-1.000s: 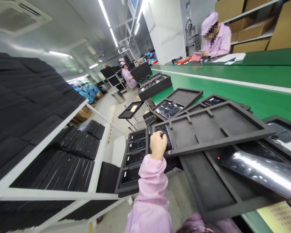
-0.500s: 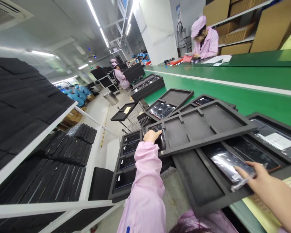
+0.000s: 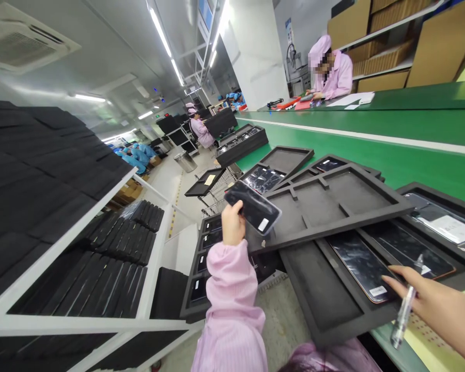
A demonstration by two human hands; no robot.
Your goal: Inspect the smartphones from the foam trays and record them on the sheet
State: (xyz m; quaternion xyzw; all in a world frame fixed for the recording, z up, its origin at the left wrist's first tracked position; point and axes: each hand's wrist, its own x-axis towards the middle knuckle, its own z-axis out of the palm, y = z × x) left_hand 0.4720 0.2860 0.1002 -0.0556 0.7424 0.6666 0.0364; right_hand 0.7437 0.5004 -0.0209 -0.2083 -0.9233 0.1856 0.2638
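In my left hand (image 3: 233,223) is a dark glossy phone (image 3: 251,207) with a small white label, gripped by its left edge. It is raised above the left end of a black foam tray (image 3: 318,230) whose other visible compartments hold nothing. My right hand (image 3: 422,294) has a clear pen (image 3: 403,316) tucked in it. The thumb and a fingertip are at the right edge of another labelled phone (image 3: 362,266), which lies in a lower foam tray (image 3: 313,330); whether they press on it I cannot tell.
On the left, a white-framed rack (image 3: 149,279) is packed with black foam trays. More foam trays with phones (image 3: 201,258) stand between rack and bench. Across the green bench (image 3: 411,134) sits a co-worker (image 3: 331,72) in pink. Yellow printed paper (image 3: 430,341) lies under my right arm.
My left hand has lifted the phone out of the upper tray's left compartment. The phone by my right hand, tilted up before, now lies flat, and the pen shows more clearly.
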